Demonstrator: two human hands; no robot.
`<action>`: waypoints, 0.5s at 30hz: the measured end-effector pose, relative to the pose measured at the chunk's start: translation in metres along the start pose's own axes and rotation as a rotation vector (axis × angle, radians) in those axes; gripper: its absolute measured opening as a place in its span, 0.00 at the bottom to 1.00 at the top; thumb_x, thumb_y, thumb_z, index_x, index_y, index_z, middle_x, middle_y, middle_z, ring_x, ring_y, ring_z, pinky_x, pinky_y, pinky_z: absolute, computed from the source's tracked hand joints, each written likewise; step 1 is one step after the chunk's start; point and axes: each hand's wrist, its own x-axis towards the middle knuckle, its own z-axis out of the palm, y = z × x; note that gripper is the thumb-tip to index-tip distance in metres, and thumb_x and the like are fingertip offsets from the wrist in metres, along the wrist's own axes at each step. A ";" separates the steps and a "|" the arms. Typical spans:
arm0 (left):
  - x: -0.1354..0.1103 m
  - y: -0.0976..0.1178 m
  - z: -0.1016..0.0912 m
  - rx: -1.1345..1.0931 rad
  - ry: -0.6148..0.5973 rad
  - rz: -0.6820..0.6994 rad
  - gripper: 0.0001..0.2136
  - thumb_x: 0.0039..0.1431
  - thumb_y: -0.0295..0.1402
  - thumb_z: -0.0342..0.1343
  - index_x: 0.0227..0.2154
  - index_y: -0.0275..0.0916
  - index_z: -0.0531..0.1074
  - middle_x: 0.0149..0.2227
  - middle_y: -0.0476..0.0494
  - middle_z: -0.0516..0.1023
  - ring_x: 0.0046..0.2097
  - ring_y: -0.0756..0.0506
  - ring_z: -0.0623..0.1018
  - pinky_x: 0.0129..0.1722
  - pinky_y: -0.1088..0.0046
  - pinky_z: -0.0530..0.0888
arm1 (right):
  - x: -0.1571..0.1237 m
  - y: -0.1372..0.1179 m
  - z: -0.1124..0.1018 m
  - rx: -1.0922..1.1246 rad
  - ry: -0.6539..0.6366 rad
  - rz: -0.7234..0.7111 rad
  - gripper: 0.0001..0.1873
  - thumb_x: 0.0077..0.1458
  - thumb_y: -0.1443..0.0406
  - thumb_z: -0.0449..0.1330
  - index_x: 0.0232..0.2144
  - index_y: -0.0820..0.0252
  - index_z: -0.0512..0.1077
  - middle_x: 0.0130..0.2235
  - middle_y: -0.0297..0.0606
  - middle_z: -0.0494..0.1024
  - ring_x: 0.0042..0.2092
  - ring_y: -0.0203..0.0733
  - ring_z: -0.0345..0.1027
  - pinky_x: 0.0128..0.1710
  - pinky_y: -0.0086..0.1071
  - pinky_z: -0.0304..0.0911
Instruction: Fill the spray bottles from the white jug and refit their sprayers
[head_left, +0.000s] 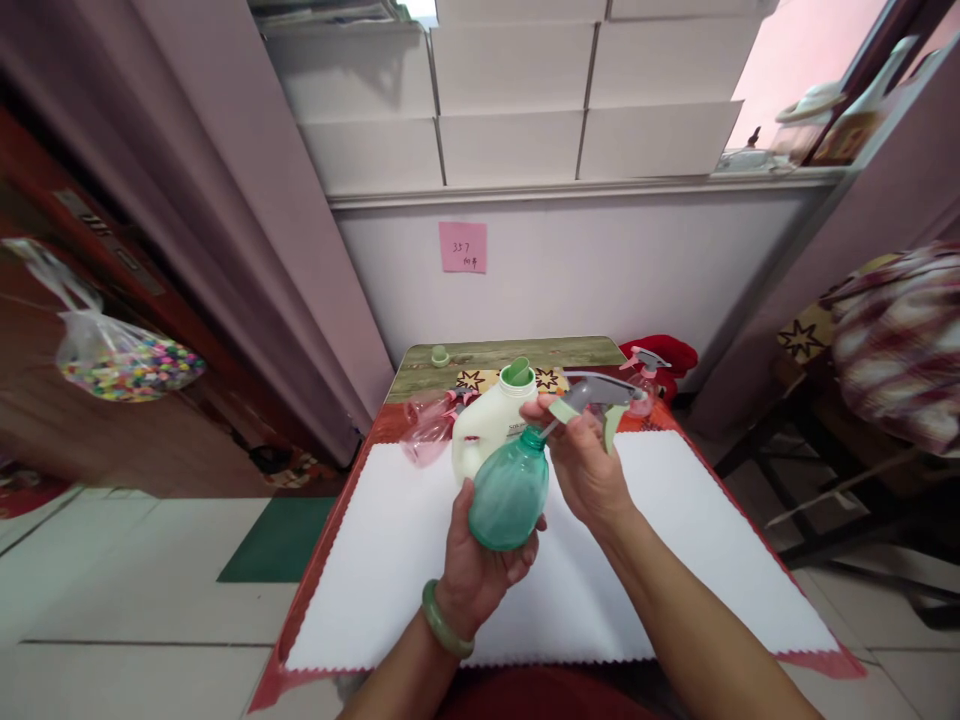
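My left hand (484,560) is wrapped round a teal see-through spray bottle (510,492), holding it tilted above the white mat. In my right hand (589,465) is a grey and pale-green trigger spray head (592,392), gripped just over the bottle's neck. Its thin tube runs down to the bottle's mouth; how deep it reaches inside I cannot tell. Right behind stands a cream detergent jug (487,425) with a green spout and no cap on it. A pink clear spray bottle (427,432) lies on its side left of the jug.
A scalloped white mat (375,560) covers the table's front. At the back left sits a small green cap (440,356). Another pink spray bottle (645,380) stands back right beside a red cloth item (675,355). A dark stool (840,500) is to the right.
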 end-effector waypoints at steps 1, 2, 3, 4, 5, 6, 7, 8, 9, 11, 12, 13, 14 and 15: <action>0.000 0.000 -0.002 -0.004 0.023 -0.006 0.35 0.53 0.66 0.63 0.42 0.34 0.81 0.35 0.34 0.84 0.26 0.46 0.78 0.19 0.76 0.63 | 0.003 -0.004 0.000 0.005 0.003 -0.027 0.22 0.49 0.46 0.76 0.40 0.51 0.85 0.40 0.38 0.88 0.50 0.53 0.82 0.61 0.51 0.70; 0.000 0.000 -0.004 -0.004 0.047 -0.001 0.35 0.53 0.66 0.64 0.42 0.33 0.81 0.35 0.33 0.84 0.27 0.46 0.79 0.20 0.76 0.64 | 0.006 -0.008 -0.001 0.009 0.017 -0.052 0.22 0.49 0.45 0.76 0.40 0.50 0.85 0.41 0.37 0.88 0.50 0.52 0.82 0.62 0.51 0.70; 0.000 0.000 -0.007 -0.001 0.070 0.014 0.35 0.52 0.65 0.64 0.42 0.33 0.81 0.35 0.32 0.84 0.27 0.45 0.79 0.20 0.75 0.65 | 0.008 -0.013 -0.002 0.014 0.040 -0.072 0.22 0.49 0.45 0.76 0.40 0.50 0.84 0.42 0.37 0.88 0.50 0.50 0.82 0.63 0.51 0.70; 0.000 0.001 -0.009 0.004 0.090 0.037 0.34 0.53 0.64 0.65 0.43 0.33 0.81 0.36 0.31 0.84 0.28 0.44 0.80 0.21 0.75 0.66 | 0.010 -0.017 -0.004 0.019 0.070 -0.092 0.23 0.49 0.45 0.76 0.42 0.50 0.84 0.42 0.36 0.88 0.49 0.49 0.82 0.62 0.51 0.70; 0.000 0.003 -0.011 0.011 0.105 0.066 0.33 0.54 0.63 0.65 0.44 0.34 0.81 0.36 0.31 0.84 0.29 0.43 0.81 0.22 0.74 0.67 | 0.012 -0.023 -0.006 0.023 0.105 -0.113 0.24 0.50 0.45 0.76 0.43 0.50 0.83 0.41 0.35 0.87 0.49 0.48 0.82 0.61 0.50 0.71; 0.000 0.005 -0.013 0.019 0.116 0.099 0.31 0.55 0.61 0.66 0.45 0.35 0.81 0.37 0.32 0.84 0.30 0.42 0.81 0.22 0.74 0.68 | 0.015 -0.028 -0.009 0.027 0.143 -0.139 0.25 0.50 0.44 0.75 0.44 0.49 0.83 0.41 0.35 0.87 0.48 0.47 0.82 0.60 0.49 0.73; 0.000 0.007 -0.014 0.031 0.125 0.136 0.30 0.56 0.59 0.67 0.46 0.36 0.80 0.37 0.32 0.85 0.30 0.42 0.81 0.22 0.74 0.68 | 0.017 -0.034 -0.013 0.029 0.182 -0.170 0.26 0.51 0.44 0.75 0.46 0.49 0.82 0.41 0.34 0.86 0.47 0.45 0.81 0.58 0.47 0.74; 0.000 0.011 -0.015 0.045 0.132 0.174 0.28 0.56 0.58 0.67 0.47 0.37 0.80 0.37 0.33 0.84 0.30 0.42 0.81 0.22 0.73 0.68 | 0.019 -0.041 -0.017 0.033 0.220 -0.206 0.26 0.52 0.43 0.74 0.47 0.49 0.82 0.41 0.33 0.86 0.46 0.44 0.81 0.57 0.45 0.75; 0.001 0.015 -0.015 0.061 0.140 0.213 0.28 0.56 0.56 0.68 0.48 0.38 0.80 0.37 0.34 0.84 0.30 0.42 0.81 0.23 0.73 0.69 | 0.020 -0.047 -0.022 0.043 0.256 -0.244 0.26 0.52 0.43 0.74 0.47 0.48 0.82 0.41 0.32 0.86 0.45 0.42 0.81 0.55 0.42 0.75; 0.003 0.026 -0.014 0.098 0.174 0.290 0.28 0.54 0.55 0.70 0.49 0.39 0.79 0.36 0.37 0.84 0.30 0.43 0.80 0.23 0.72 0.71 | 0.024 -0.061 -0.033 0.079 0.328 -0.315 0.25 0.53 0.44 0.74 0.47 0.48 0.82 0.41 0.30 0.85 0.44 0.38 0.81 0.52 0.37 0.76; 0.005 0.031 -0.013 0.120 0.199 0.326 0.29 0.53 0.55 0.71 0.49 0.39 0.79 0.36 0.38 0.84 0.30 0.43 0.80 0.24 0.71 0.72 | 0.025 -0.066 -0.039 0.103 0.361 -0.340 0.24 0.53 0.45 0.74 0.46 0.49 0.82 0.41 0.29 0.85 0.43 0.37 0.81 0.51 0.35 0.76; 0.008 0.038 -0.012 0.146 0.225 0.358 0.29 0.51 0.55 0.73 0.48 0.39 0.79 0.35 0.39 0.84 0.30 0.43 0.80 0.25 0.71 0.73 | 0.025 -0.071 -0.045 0.126 0.394 -0.355 0.22 0.54 0.45 0.74 0.45 0.49 0.82 0.40 0.29 0.85 0.43 0.36 0.81 0.50 0.34 0.77; 0.010 0.045 -0.010 0.177 0.251 0.389 0.30 0.49 0.55 0.74 0.47 0.39 0.79 0.35 0.41 0.83 0.30 0.44 0.80 0.27 0.70 0.74 | 0.024 -0.075 -0.051 0.144 0.425 -0.360 0.21 0.54 0.46 0.75 0.44 0.50 0.82 0.40 0.28 0.85 0.42 0.35 0.81 0.49 0.33 0.77; 0.014 0.051 -0.008 0.208 0.274 0.424 0.30 0.48 0.55 0.74 0.47 0.38 0.79 0.35 0.42 0.83 0.30 0.44 0.80 0.28 0.70 0.75 | 0.023 -0.077 -0.058 0.158 0.451 -0.354 0.20 0.54 0.47 0.75 0.43 0.50 0.83 0.40 0.28 0.85 0.42 0.35 0.81 0.49 0.33 0.78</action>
